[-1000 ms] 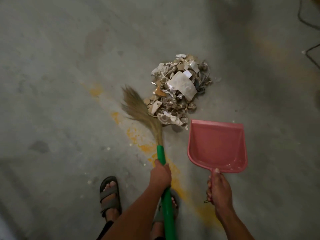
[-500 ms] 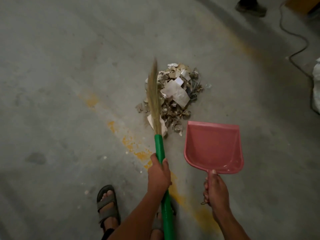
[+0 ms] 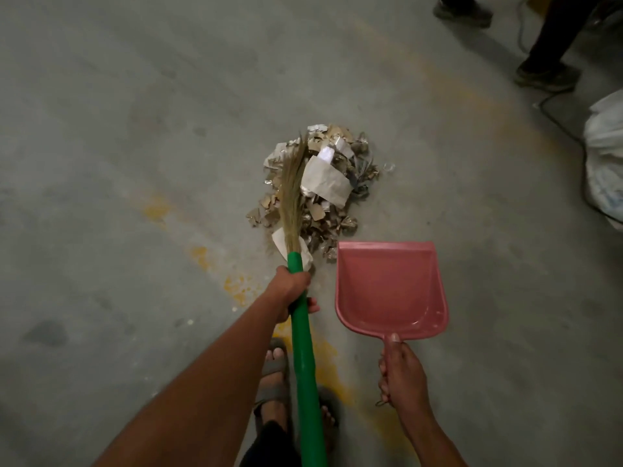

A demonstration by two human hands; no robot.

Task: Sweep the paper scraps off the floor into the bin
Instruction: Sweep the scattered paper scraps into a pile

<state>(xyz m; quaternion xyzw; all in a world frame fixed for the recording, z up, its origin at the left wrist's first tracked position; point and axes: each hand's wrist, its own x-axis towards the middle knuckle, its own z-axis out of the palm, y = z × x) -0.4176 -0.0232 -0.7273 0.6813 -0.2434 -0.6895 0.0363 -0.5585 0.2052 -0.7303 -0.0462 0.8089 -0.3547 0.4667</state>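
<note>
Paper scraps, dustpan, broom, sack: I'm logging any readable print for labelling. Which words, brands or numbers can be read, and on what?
None can be read.
Paper scraps: no legible print.
Pink dustpan, green broom handle: plain.
White sack: faint bluish marks, too blurred to read.

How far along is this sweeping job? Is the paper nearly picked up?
Done: the paper scraps sit gathered in one heap on the floor. In hand: the left hand grips the broom, its bristles lying over the heap's left side, and the right hand holds the pink dustpan beside the heap. Left: the dustpan is empty, and no bin is in view.
</note>
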